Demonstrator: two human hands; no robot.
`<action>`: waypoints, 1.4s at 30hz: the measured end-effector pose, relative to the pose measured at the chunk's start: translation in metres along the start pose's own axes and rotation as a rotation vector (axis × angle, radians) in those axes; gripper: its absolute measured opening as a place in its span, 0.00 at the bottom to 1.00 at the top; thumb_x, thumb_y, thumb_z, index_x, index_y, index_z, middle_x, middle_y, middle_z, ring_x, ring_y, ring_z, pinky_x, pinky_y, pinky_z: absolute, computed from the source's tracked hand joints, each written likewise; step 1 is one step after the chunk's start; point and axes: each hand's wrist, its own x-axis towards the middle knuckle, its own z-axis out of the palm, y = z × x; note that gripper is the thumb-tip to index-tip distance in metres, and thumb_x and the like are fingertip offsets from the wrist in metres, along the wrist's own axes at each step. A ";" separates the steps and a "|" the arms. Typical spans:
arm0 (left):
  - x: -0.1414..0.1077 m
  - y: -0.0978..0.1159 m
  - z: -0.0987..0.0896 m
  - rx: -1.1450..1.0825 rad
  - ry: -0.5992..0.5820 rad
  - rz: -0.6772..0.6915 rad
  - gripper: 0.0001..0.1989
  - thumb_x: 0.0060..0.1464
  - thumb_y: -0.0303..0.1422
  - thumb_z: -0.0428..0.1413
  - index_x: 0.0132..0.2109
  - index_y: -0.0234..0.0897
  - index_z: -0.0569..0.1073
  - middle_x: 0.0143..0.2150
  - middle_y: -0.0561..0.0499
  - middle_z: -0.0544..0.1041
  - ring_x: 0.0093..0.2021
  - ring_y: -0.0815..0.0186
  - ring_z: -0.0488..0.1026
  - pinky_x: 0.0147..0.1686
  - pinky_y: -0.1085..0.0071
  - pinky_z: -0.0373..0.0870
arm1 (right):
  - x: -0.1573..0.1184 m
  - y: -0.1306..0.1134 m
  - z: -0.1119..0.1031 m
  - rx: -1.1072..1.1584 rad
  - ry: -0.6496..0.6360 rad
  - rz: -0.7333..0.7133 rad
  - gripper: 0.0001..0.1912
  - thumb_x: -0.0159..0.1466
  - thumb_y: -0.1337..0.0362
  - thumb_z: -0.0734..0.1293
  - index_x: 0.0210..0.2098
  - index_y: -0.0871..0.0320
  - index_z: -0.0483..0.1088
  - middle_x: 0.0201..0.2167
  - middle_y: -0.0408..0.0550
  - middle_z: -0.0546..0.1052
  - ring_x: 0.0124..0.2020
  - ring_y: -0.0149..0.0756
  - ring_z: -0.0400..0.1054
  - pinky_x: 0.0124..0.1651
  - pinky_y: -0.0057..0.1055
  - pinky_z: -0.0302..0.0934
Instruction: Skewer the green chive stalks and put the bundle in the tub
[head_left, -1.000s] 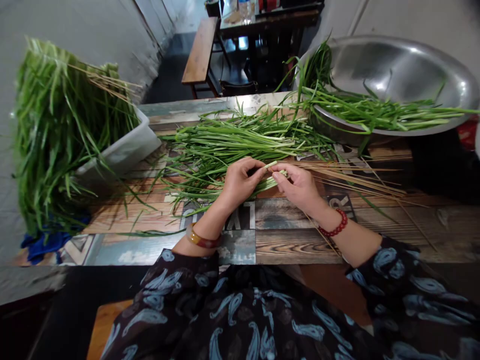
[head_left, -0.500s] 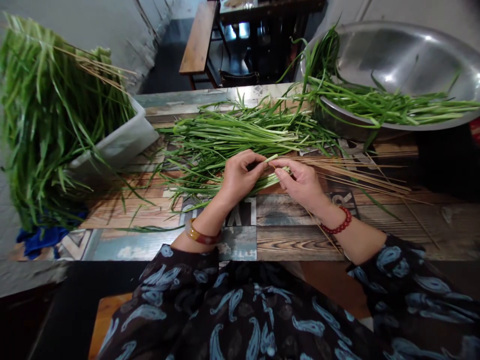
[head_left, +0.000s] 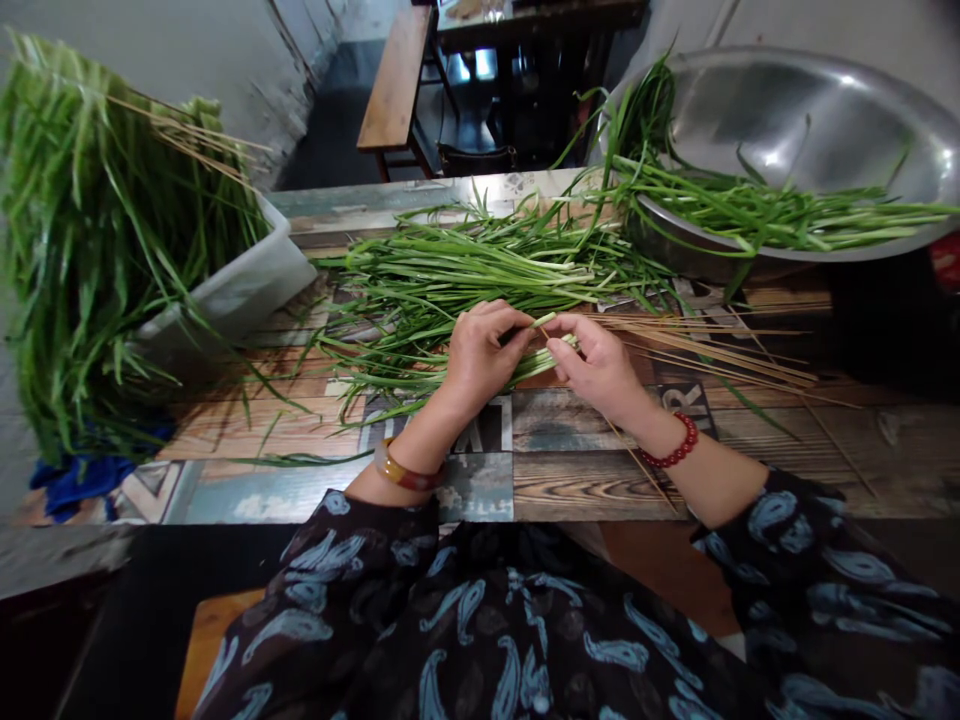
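Near the middle of the table, my left hand (head_left: 487, 350) pinches the pale end of a green stalk (head_left: 545, 320) between thumb and fingers. Close against its right side, my right hand (head_left: 600, 368) is closed on a thin wooden skewer (head_left: 643, 467), which slants down to the right below the palm. The skewer's upper tip is by the stalk end, mostly hidden by the fingers. Behind my hands lies a heap of long green stalks (head_left: 480, 262), and more pale stalk ends show beneath them. Loose skewers (head_left: 720, 350) are spread to the right.
At the left, a white plastic bin (head_left: 247, 280) holds leafy greens (head_left: 112, 220) threaded on skewers, with a blue cloth (head_left: 82, 485) below. A large metal bowl (head_left: 787, 120) with more stalks stands at the back right. Beyond the table is a wooden bench (head_left: 397, 80).
My right hand has shifted very slightly left, its index finger now arched over the stalk end. My left hand keeps its pinch in almost the same place.
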 end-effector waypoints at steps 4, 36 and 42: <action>-0.001 0.002 -0.001 0.017 0.000 -0.013 0.05 0.56 0.29 0.59 0.34 0.37 0.80 0.30 0.50 0.78 0.34 0.64 0.72 0.35 0.68 0.66 | -0.002 0.005 0.002 0.036 0.009 -0.004 0.22 0.65 0.58 0.64 0.57 0.55 0.63 0.28 0.40 0.70 0.19 0.26 0.61 0.22 0.28 0.57; 0.004 -0.001 -0.020 -0.302 -0.311 -0.149 0.11 0.58 0.35 0.57 0.40 0.33 0.80 0.35 0.50 0.81 0.36 0.64 0.77 0.37 0.71 0.71 | 0.001 -0.004 -0.019 0.213 -0.143 0.056 0.28 0.68 0.42 0.60 0.58 0.55 0.61 0.27 0.41 0.75 0.18 0.27 0.65 0.20 0.25 0.56; 0.003 -0.011 -0.019 -0.232 -0.136 -0.131 0.18 0.57 0.36 0.59 0.53 0.33 0.76 0.49 0.44 0.81 0.45 0.61 0.78 0.46 0.68 0.72 | 0.001 -0.003 -0.020 -0.112 -0.197 0.010 0.18 0.68 0.50 0.62 0.40 0.60 0.73 0.17 0.37 0.68 0.16 0.26 0.59 0.21 0.25 0.53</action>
